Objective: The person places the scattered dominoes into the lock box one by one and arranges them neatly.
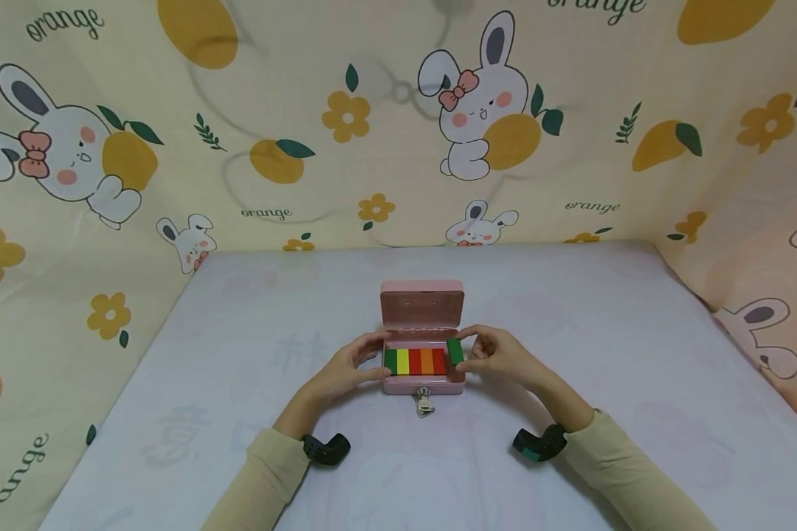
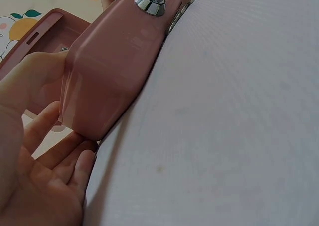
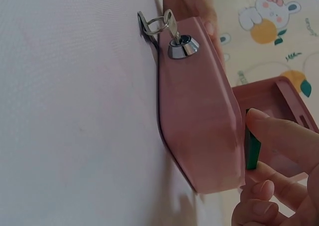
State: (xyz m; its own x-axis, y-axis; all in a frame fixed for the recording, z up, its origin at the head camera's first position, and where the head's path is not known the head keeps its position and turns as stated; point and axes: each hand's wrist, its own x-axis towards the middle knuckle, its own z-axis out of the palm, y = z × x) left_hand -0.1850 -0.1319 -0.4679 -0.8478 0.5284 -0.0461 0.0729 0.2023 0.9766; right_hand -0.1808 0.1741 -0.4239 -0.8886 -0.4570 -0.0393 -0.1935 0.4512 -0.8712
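Note:
A pink cash box [image 1: 398, 385] sits on the table with its lid [image 1: 422, 306] raised at the back. A row of green, yellow, red and orange blocks [image 1: 415, 361] fills most of its inside. My left hand [image 1: 348, 367] grips the box's left end, thumb on the rim near the front, other fingers along the side. Over the right end of the box, my right hand [image 1: 501, 358] pinches a green block [image 1: 454, 351] between thumb and finger. In the right wrist view that green block [image 3: 252, 149] stands tilted at the box's rim.
A key [image 3: 172, 24] with a metal ring is in the lock [image 3: 183, 48] on the box's front. The white tabletop [image 1: 272, 310] stretches around the box. A patterned cloth [image 1: 372, 110] with rabbits and oranges hangs behind it. Black cameras [image 1: 327, 449] are strapped to both wrists.

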